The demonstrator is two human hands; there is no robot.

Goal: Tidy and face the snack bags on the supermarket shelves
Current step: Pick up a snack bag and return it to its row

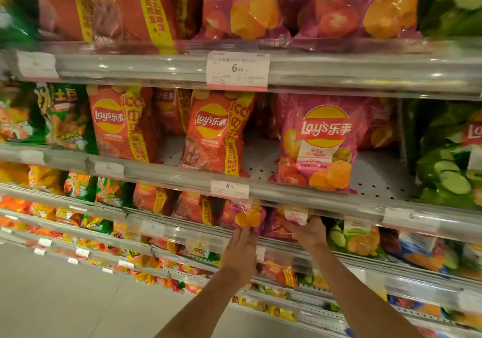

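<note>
**Reaching both hands to pink bags under a shelf lip**

Spanning the whole view: tiered shelving (365, 72) with clear plastic rails, cut off at every edge; the left side is motion-blurred and its bags hard to read.

Middle shelf: one pink Lay's bag (319, 144) stands upright near the front on perforated metal, an orange Lay's bag (216, 134) beside it to the left, green cucumber bags (448, 160) cut off at right.

Shelf below: a pink bag (243, 216) and a second pink bag (283, 223) beside it, their tops hidden behind the rail and its price tag (229, 189).

Left hand (241, 251): back of hand to camera, fingers straight and close together, tips touching the first pink bag's lower edge.

Right hand (309, 232): fingers curled over the second pink bag's front; fingertips hidden under the shelf lip, so the exact grip cannot be told.

Price tag digits beyond "6" are blurred.
</note>
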